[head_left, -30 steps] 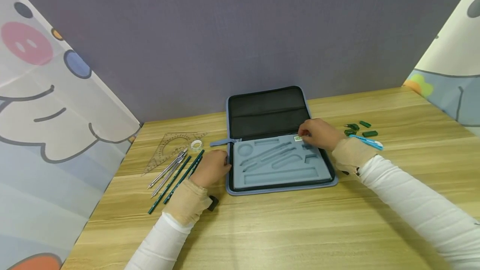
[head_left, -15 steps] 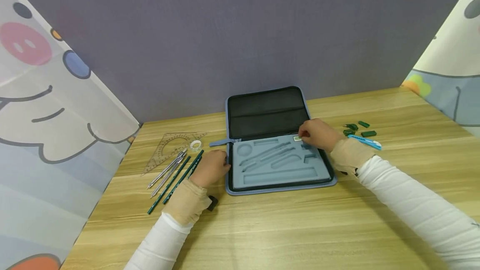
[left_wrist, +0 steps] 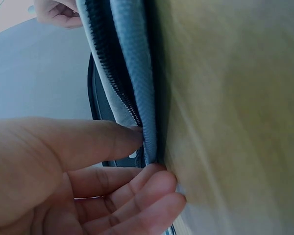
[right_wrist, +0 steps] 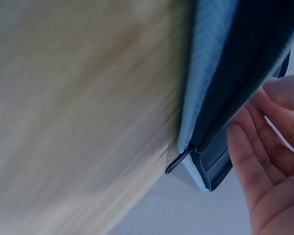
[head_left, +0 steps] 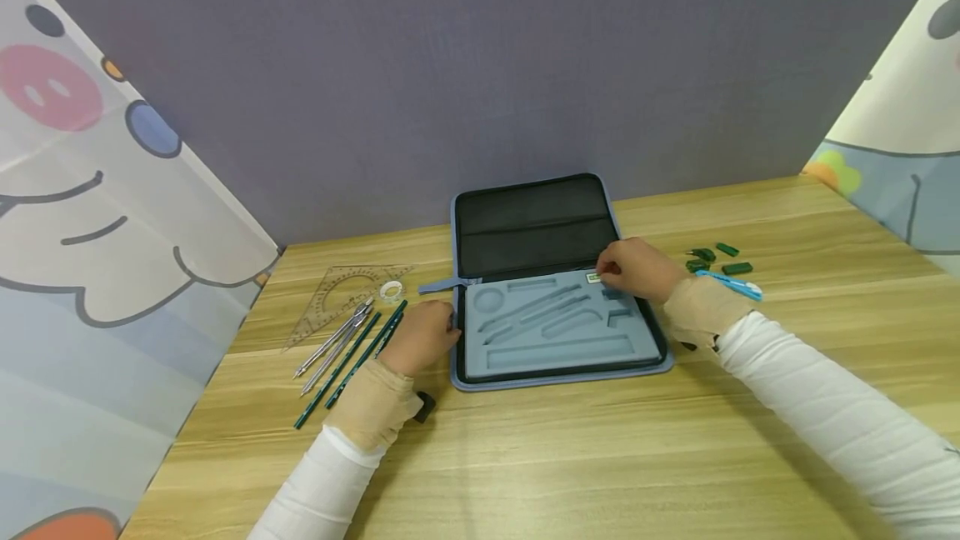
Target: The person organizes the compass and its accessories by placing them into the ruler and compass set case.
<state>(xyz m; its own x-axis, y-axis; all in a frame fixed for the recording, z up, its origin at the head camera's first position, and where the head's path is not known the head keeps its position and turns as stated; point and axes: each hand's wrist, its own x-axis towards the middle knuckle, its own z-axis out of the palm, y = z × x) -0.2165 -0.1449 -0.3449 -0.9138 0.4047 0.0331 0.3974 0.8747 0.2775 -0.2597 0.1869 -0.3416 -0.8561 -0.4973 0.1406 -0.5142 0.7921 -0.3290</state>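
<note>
A zippered stationery case (head_left: pixel 562 379) lies open on the table, its black inner lid (head_left: pixel 540 219) tipped back. Several shaped hollows mark the grey foam insert (head_left: pixel 645 340). My left hand (head_left: pixel 423 336) pinches the case's left side; in the left wrist view the thumb (left_wrist: pixel 112 139) lies on the zip edge (left_wrist: pixel 130 105), fingers beneath. At the insert's upper right corner, beside a small label (head_left: pixel 593 278), my right hand (head_left: pixel 645 269) has curled fingers. In the right wrist view those fingertips go behind the zip edge (right_wrist: pixel 245 100), so I cannot tell what they hold.
On the left lie a clear set square (head_left: pixel 309 325), silver compasses (head_left: pixel 327 345), dark green pencils (head_left: pixel 336 373) and a white ring (head_left: pixel 383 290). A blue utility knife (head_left: pixel 735 283) and several small green pieces (head_left: pixel 737 267) lie right. A grey panel (head_left: pixel 480 90) stands behind.
</note>
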